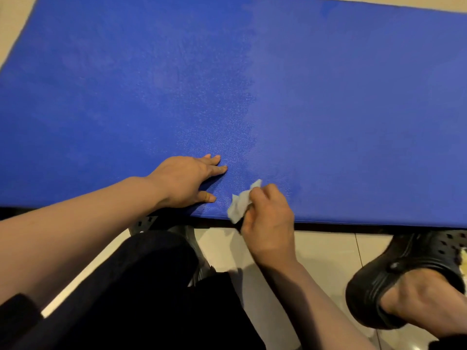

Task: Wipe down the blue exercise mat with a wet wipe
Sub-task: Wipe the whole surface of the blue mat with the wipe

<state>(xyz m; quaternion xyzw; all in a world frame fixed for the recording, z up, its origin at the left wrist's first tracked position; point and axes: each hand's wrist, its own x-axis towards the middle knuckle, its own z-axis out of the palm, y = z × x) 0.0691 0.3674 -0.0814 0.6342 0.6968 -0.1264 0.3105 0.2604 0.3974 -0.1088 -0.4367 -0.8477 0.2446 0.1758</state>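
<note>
We see the blue mat [252, 84] lying flat on the tiled floor, its grained surface darker in patches. The white wipe [241, 204] is crumpled, sitting at the mat's near edge.

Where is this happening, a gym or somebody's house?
Hard to say; likely an indoor room in a home or small gym. The blue exercise mat lies on a pale tiled floor, and the person crouches beside it in a black clog.

The mat [252, 84] looks like pebbled, faintly sheened vinyl; beside it, glossy floor tiles [326, 251]; crumpled papery wipe [241, 204].
</note>
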